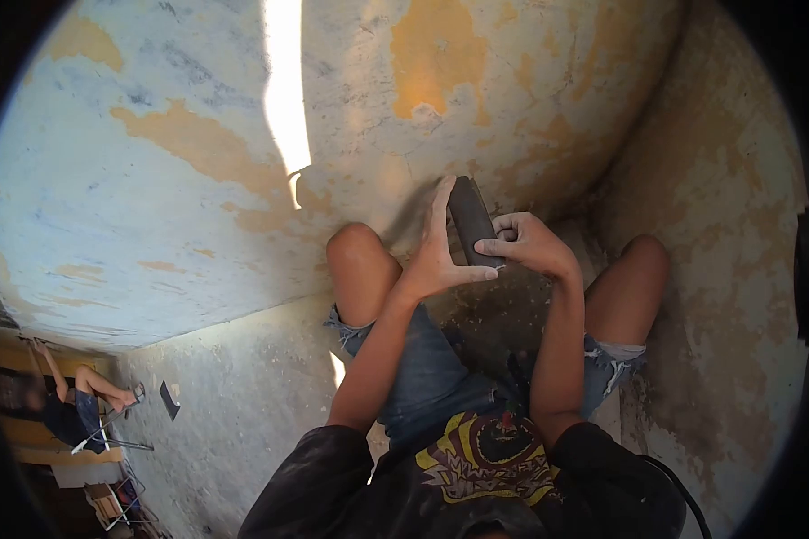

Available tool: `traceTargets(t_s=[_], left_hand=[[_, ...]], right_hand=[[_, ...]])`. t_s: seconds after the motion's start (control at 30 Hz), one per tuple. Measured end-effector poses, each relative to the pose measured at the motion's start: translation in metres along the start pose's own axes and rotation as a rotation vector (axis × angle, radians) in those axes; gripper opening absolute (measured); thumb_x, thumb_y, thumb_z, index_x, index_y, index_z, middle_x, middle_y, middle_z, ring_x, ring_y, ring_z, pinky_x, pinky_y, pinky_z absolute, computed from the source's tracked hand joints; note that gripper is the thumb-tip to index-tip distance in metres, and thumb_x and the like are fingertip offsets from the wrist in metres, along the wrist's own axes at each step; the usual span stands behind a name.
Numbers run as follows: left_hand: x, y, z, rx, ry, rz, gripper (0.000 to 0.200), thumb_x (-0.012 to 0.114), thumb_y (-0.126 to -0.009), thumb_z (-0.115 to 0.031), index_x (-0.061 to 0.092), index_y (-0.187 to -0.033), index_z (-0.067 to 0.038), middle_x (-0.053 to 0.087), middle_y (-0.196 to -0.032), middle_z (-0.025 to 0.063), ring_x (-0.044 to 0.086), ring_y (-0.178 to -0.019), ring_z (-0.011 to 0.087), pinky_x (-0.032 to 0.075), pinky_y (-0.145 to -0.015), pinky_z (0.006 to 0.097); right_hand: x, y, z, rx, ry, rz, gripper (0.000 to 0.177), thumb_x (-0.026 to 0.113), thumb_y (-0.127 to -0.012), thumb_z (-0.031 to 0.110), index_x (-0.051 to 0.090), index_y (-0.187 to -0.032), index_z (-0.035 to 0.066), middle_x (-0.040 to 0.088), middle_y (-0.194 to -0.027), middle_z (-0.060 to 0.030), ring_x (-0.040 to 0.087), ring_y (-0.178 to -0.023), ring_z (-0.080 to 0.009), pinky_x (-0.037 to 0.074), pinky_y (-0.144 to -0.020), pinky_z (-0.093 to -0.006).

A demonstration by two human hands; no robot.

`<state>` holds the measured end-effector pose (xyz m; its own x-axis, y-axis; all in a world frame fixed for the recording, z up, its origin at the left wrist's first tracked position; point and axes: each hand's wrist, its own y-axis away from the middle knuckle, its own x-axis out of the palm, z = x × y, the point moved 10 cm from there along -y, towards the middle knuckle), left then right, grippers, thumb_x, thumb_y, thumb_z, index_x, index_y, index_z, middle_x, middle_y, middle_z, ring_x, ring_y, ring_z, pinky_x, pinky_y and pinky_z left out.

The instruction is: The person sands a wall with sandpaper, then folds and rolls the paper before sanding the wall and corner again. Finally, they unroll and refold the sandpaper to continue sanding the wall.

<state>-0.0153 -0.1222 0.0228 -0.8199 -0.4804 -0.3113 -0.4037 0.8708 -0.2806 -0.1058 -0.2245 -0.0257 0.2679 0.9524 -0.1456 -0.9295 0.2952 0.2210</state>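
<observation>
A dark, flat rectangular block [473, 220] is held up between my two hands in front of the wall. My left hand [436, 256] grips its left side and lower end, with the fingers along the edge and the thumb across the bottom. On the right side, my right hand [523, 244] pinches the block near its lower part with thumb and curled fingers. The far side of the block is hidden.
A wall [198, 207] with peeling paint rises close in front, and another wall [719, 269] stands at the right. My bent knees flank my hands. At the far left, a person [67, 404] sits on a chair near a dark flat object [170, 401] .
</observation>
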Motion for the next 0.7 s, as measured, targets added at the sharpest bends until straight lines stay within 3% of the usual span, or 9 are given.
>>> traceTargets(t_s=[0.07,0.17,0.23,0.37,0.47,0.53,0.57,0.63,0.7], left_hand=[[0.011,-0.001,-0.004,0.098,-0.344,0.051,0.145,0.097,-0.051,-0.046,0.008,-0.159,-0.005,0.019,-0.158,0.0283,0.025,-0.146,0.0455,0.026,-0.119,0.0517],[0.007,-0.001,-0.001,0.064,-0.279,0.03,0.142,0.096,-0.052,-0.046,0.011,-0.159,-0.006,0.019,-0.158,0.029,0.024,-0.146,0.0461,0.026,-0.119,0.0518],[0.006,-0.002,-0.001,0.076,-0.276,0.051,0.14,0.096,-0.052,-0.044,0.013,-0.158,-0.006,0.021,-0.157,0.0284,0.026,-0.146,0.0454,0.027,-0.119,0.0514],[0.001,-0.001,-0.017,0.149,-0.335,0.034,0.129,0.093,-0.052,-0.036,0.022,-0.155,-0.004,0.029,-0.153,0.0266,0.03,-0.143,0.0441,0.029,-0.117,0.0502],[-0.007,0.0,-0.017,0.16,-0.281,0.0,0.122,0.09,-0.053,-0.032,0.025,-0.153,-0.005,0.031,-0.15,0.0257,0.033,-0.141,0.044,0.031,-0.116,0.0497],[-0.006,0.001,-0.015,0.137,-0.267,-0.001,0.122,0.089,-0.053,-0.032,0.025,-0.153,-0.005,0.031,-0.15,0.0259,0.033,-0.141,0.0436,0.031,-0.116,0.0496],[-0.007,0.0,-0.014,0.115,-0.257,-0.011,0.121,0.089,-0.052,-0.032,0.026,-0.153,-0.005,0.031,-0.15,0.0261,0.032,-0.141,0.0433,0.031,-0.116,0.0494],[-0.003,0.001,-0.013,0.124,-0.315,0.006,0.122,0.089,-0.053,-0.032,0.025,-0.153,-0.005,0.032,-0.15,0.0251,0.035,-0.14,0.0416,0.031,-0.116,0.0488],[-0.001,0.001,-0.012,0.132,-0.375,0.019,0.122,0.089,-0.054,-0.033,0.024,-0.153,-0.004,0.033,-0.151,0.0241,0.038,-0.139,0.04,0.031,-0.116,0.0482]], right_hand=[[0.004,-0.002,-0.002,0.011,-0.035,0.01,0.029,0.079,-0.086,0.027,0.07,-0.088,0.0,0.059,-0.066,0.005,0.052,-0.057,-0.0027,0.043,-0.053,-0.0225],[0.003,-0.002,-0.004,0.031,-0.04,0.008,0.027,0.08,-0.085,0.026,0.069,-0.087,0.001,0.06,-0.067,0.0047,0.052,-0.058,-0.0025,0.042,-0.053,-0.0225],[0.002,-0.002,-0.002,-0.011,-0.049,-0.005,0.036,0.081,-0.083,0.033,0.063,-0.073,0.003,0.055,-0.06,0.0024,0.052,-0.054,-0.0046,0.042,-0.05,-0.0246],[0.005,-0.002,0.003,-0.027,-0.031,0.021,0.037,0.081,-0.083,0.035,0.064,-0.074,0.004,0.057,-0.06,0.0019,0.052,-0.054,-0.0052,0.044,-0.05,-0.025],[0.013,-0.007,0.009,-0.095,-0.111,0.046,0.039,0.075,-0.089,0.04,0.067,-0.08,0.003,0.06,-0.064,0.0004,0.053,-0.054,-0.0068,0.046,-0.052,-0.0249],[0.02,-0.017,-0.007,-0.081,-0.411,0.078,0.048,0.061,-0.098,0.048,0.07,-0.091,0.002,0.064,-0.072,-0.001,0.057,-0.061,-0.0085,0.049,-0.055,-0.0258],[0.019,-0.022,-0.014,-0.081,-0.415,0.073,0.048,0.061,-0.098,0.048,0.07,-0.091,0.002,0.064,-0.072,-0.001,0.057,-0.061,-0.0085,0.049,-0.055,-0.0258],[0.021,-0.028,-0.023,-0.065,-0.228,0.083,0.059,0.046,-0.103,0.054,0.069,-0.103,0.001,0.066,-0.082,-0.0031,0.06,-0.071,-0.0107,0.051,-0.06,-0.0282],[0.022,-0.028,-0.026,-0.076,-0.22,0.064,0.06,0.044,-0.103,0.055,0.068,-0.105,0.0,0.066,-0.085,-0.0048,0.061,-0.074,-0.012,0.052,-0.061,-0.0295]])
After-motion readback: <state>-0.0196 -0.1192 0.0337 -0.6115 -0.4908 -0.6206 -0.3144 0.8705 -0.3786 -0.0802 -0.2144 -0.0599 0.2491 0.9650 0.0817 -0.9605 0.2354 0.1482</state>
